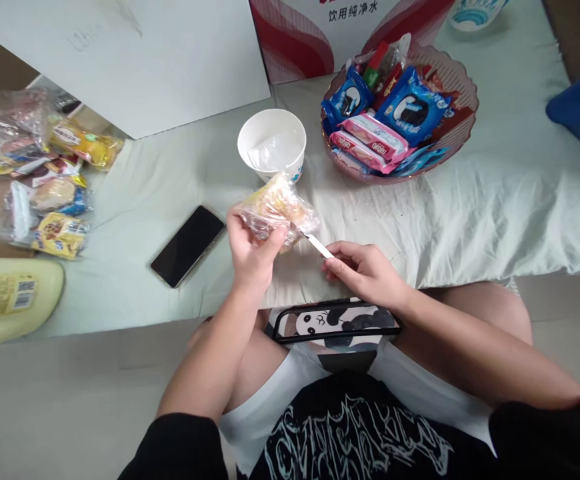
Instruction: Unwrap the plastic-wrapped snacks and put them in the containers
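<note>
My left hand [255, 250] is closed round a clear plastic bag [307, 217] with yellowish food inside, perhaps bread. Its thumb presses on the near side. A small white-handled knife [320, 247] is pinched between the fingers and thumb of my right hand [363, 270]. The knife's thin tip meets the bag's right side; I cannot tell whether it has gone through. Just behind the bag stands a white paper bowl [271, 140] with crumpled clear plastic in it. A black phone [189, 245] lies face up to the left of my left hand.
A pink-tinted bowl [463, 83] full of wrapped snacks stands at the back right. White [170, 60] and red-and-white [295, 40] boxes line the back. Bagged snacks [60, 233] and a yellow jug [15, 297] are at left. A panda-patterned, black-edged item [337, 323] rests on my lap.
</note>
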Tool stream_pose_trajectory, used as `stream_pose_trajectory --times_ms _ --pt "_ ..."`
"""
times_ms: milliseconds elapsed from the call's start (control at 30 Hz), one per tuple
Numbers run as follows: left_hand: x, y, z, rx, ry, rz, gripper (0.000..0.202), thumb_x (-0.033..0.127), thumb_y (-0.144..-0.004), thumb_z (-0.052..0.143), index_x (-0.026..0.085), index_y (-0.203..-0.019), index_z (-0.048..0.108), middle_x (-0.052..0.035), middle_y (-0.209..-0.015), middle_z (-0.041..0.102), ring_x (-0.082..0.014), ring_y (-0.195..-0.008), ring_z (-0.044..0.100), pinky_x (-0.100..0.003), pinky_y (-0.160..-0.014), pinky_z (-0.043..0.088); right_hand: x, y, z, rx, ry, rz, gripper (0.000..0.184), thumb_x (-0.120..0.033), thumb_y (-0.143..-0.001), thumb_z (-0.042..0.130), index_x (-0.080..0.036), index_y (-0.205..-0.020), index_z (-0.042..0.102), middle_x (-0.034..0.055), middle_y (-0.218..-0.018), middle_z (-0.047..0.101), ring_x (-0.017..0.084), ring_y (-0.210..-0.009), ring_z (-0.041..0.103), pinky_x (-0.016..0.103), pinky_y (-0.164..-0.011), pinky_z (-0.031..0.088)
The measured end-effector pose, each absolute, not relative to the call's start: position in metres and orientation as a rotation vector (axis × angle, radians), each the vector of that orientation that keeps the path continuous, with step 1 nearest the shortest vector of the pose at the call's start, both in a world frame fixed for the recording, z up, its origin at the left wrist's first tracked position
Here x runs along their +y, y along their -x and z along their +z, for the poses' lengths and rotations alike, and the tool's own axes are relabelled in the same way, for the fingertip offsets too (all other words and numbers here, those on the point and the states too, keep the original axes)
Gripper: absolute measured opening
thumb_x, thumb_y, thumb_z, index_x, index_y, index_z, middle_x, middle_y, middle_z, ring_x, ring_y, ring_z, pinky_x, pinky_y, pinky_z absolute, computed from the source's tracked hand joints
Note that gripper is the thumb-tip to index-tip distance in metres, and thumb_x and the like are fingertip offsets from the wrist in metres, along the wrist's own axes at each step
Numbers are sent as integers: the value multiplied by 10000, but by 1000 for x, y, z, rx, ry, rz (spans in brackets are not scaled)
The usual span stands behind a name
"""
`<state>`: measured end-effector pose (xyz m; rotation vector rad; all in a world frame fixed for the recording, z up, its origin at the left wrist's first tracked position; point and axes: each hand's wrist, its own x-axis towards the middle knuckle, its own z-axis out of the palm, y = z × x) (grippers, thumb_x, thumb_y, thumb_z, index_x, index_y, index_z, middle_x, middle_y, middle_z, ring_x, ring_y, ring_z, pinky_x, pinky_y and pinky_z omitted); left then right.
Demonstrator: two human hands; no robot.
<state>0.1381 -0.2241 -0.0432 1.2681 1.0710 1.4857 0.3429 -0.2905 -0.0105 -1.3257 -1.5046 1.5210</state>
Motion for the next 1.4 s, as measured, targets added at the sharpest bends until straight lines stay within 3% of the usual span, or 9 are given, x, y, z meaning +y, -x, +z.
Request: stream_pose_trajectory --times_ms 267,533,733,867,933,1033,1133,1233,1400 --pt "-215 -122 -29 1075 -1057 1484 723 572 -714 877 437 -1291 462 -12 -1287 617 -238 -1175 677 -386 -923 622 -270 -383 2 -1902 1574 1057 341 -430 -966 547 -159 -1032 743 13 -664 623 131 -573 511 292 -584 380" --pt "-244 -153 -44 1214 -1445 1175 650 660 -799 791 280 -1218 471 -54 -1115 634 -181 -934 706 -314 -806 595 -256 -400 -24 -2042 1928 232 256 -379 -940 590 -194 -1005 753 116 -951 696 245 -792 641 355 -657 458" --pt "-233 -143 -40 1300 -1650 1288 566 572 -857 759 269 -1264 508 -115 -1408 600 -252 -1291 626 -377 -1019 554 -261 -402 -18 -1983 1518 224 362 -245 -939 496 -180 -1251 669 149 -1097 702 301 -1024 666 466 -890 554" --pt "-224 -132 -36 1358 -1533 1290 451 346 -870 742 279 -1238 490 -40 -1136 684 -129 -827 683 -247 -684 558 -268 -389 -14 -2033 973 410 471 -367 -928 613 -222 -1374 572 148 -1311 645 296 -1188 646 465 -971 569" --pt "-224 -129 -34 1395 -1490 1253 396 251 -846 715 275 -1181 504 -1 -1027 672 -74 -621 578 -215 -564 496 -269 -382 -15 -2030 964 352 397 -300 -929 642 -233 -1318 601 117 -1189 685 264 -1093 670 426 -919 575" --pt "-223 -126 -33 1429 -1462 1254 343 168 -803 670 268 -1098 525 33 -887 620 -64 -557 533 -206 -523 457 -266 -383 -17 -1933 1156 262 253 -138 -922 589 -253 -1134 666 35 -875 682 210 -855 662 367 -799 551" --pt "-217 -118 -33 1503 -1368 1303 303 148 -789 619 262 -1057 535 33 -847 577 -72 -543 525 -204 -481 414 -262 -394 -18 -1824 1384 239 221 -123 -876 579 -261 -1019 676 29 -822 665 218 -801 646 382 -769 534" --pt "-213 -110 -33 1565 -1365 1422 263 188 -813 582 253 -1067 561 -10 -955 600 -114 -702 621 -233 -569 485 -261 -404 -17 -1767 1549 202 284 -107 -808 541 -264 -1008 667 59 -905 681 253 -864 657 428 -798 538" --pt "-218 -106 -26 1199 -1975 1353 330 494 -894 567 261 -1111 655 -79 -1150 626 -272 -1133 636 -462 -981 568 -263 -400 -14 -1931 1342 175 409 -279 -830 601 -241 -1237 629 116 -1187 698 320 -1091 657 498 -934 526"
